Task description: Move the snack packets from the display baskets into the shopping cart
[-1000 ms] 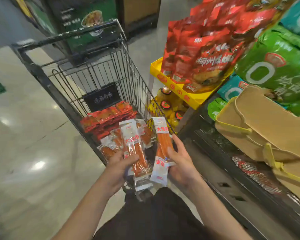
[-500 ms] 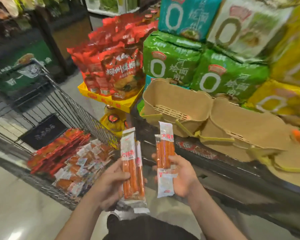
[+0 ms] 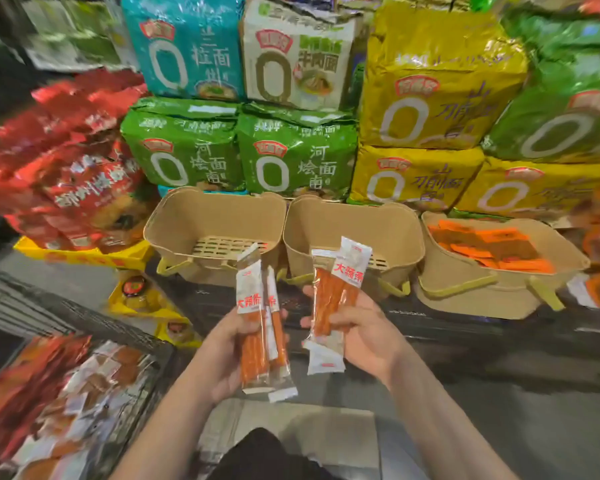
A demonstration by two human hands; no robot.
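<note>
Single head-worn wide-angle view, looking forward and down from close above the hands (image 3: 291, 337); it is facing the baskets (image 3: 215, 216) and stacked bags (image 3: 184, 147) ahead, while the shopping cart (image 3: 66, 393) is showing at lower left.

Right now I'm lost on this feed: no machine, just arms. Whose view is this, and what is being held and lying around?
There is no machine. A person wears a camera on the head, looking forward and down. The left hand grips two orange snack packets; the right hand holds another packet or two. Ahead sit two empty tan baskets and a third basket holding orange packets. The shopping cart, lower left, already holds packets. Noodle bags are stacked behind.
</note>
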